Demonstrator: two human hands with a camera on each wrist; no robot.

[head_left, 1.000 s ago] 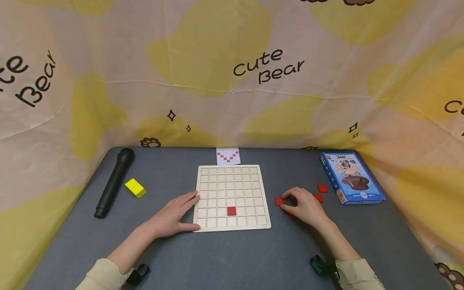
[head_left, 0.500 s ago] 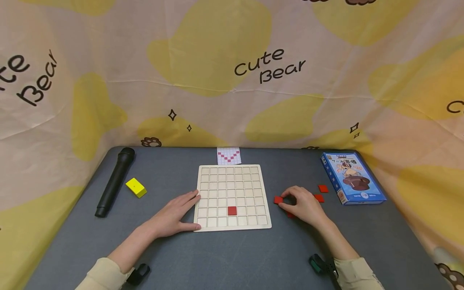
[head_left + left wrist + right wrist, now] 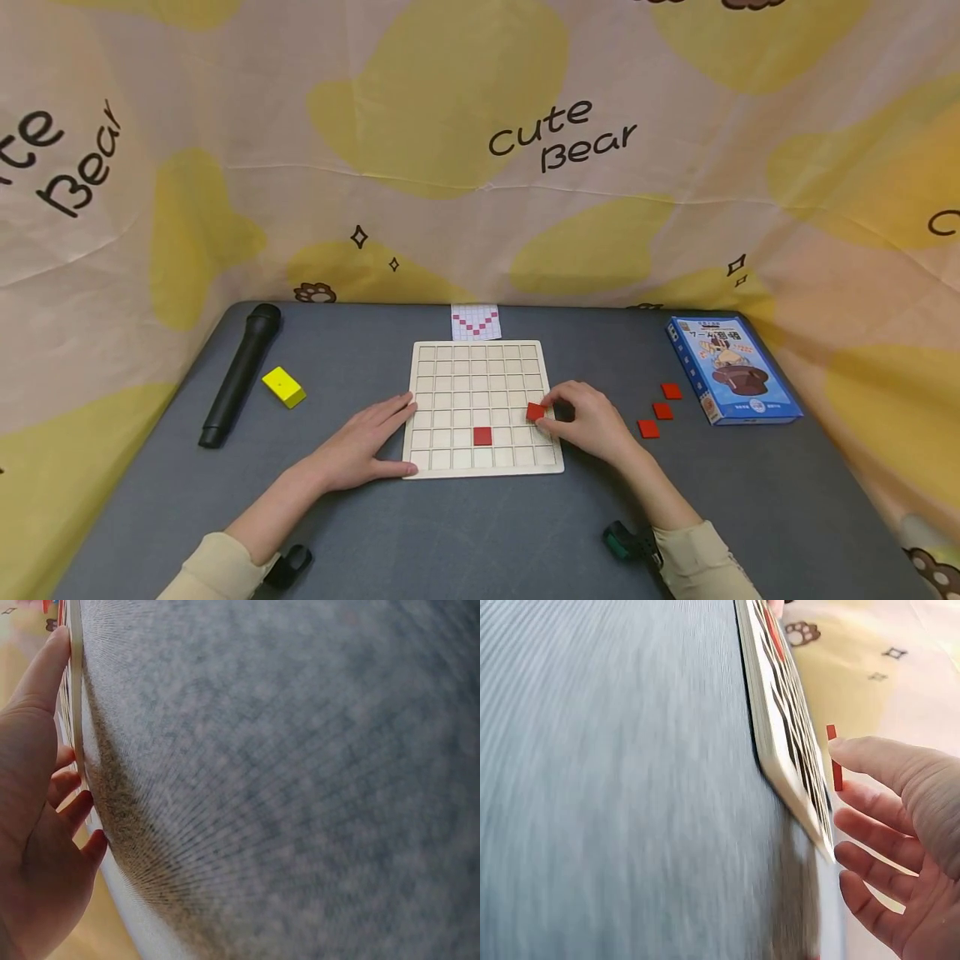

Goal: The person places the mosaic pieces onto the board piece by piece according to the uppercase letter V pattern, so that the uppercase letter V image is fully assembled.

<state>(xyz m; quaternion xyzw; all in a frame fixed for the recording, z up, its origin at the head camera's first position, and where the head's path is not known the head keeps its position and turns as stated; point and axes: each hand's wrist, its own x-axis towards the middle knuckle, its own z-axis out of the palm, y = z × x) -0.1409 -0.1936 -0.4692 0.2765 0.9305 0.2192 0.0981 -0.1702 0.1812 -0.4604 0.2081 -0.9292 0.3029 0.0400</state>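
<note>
From far off, I can't read the tiny print on the blue box (image 3: 735, 367). The right grip (image 3: 587, 422) covers part of the red tile (image 3: 535, 412) it pinches and a bit of the right edge of the board (image 3: 478, 384). The left sleeve (image 3: 219, 571) and right sleeve (image 3: 701, 560) get cut off at the head view's bottom. In the right wrist view, the counter (image 3: 615, 787) looks blurry and the board runs off the top.

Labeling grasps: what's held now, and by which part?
Right hand: a red tile, pinched by its right side. Left hand: holds nothing, just touches the grid board's left edge.
</note>
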